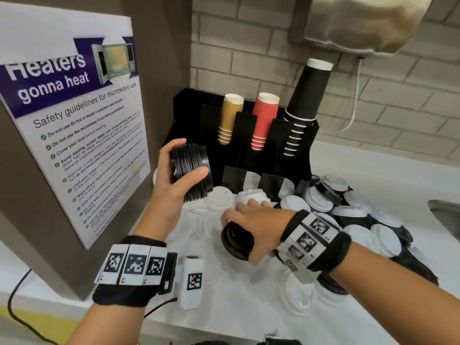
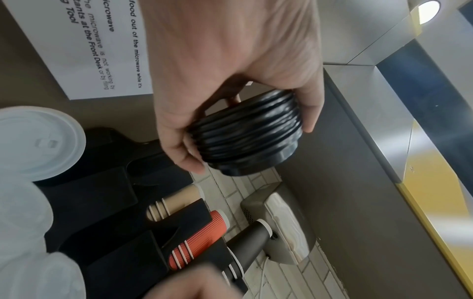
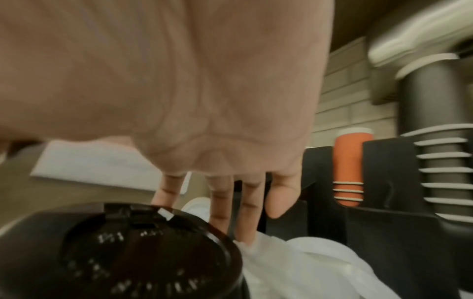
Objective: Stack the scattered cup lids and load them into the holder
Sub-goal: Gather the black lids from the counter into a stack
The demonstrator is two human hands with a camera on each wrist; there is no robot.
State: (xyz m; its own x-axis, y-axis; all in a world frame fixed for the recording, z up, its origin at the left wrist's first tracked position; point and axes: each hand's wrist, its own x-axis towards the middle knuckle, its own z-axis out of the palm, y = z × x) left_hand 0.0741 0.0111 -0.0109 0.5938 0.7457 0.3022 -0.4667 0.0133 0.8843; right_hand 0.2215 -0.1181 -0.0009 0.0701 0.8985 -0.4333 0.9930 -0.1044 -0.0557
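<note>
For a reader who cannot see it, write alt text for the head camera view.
A person's left hand grips a stack of black lids above a white counter, while the right hand picks up another black lid from scattered white lids. Behind stands a black holder with tan, red and black cups.

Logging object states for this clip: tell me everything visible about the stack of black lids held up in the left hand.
The stack of black glossy plastic cup lids holds several nested round lids, their ribbed rims forming ridges. It lies tilted on its side in the air, in front of the black cup-and-lid holder. The left hand grips it, thumb on one side, fingers curled round the other. Nothing else touches it.
</note>
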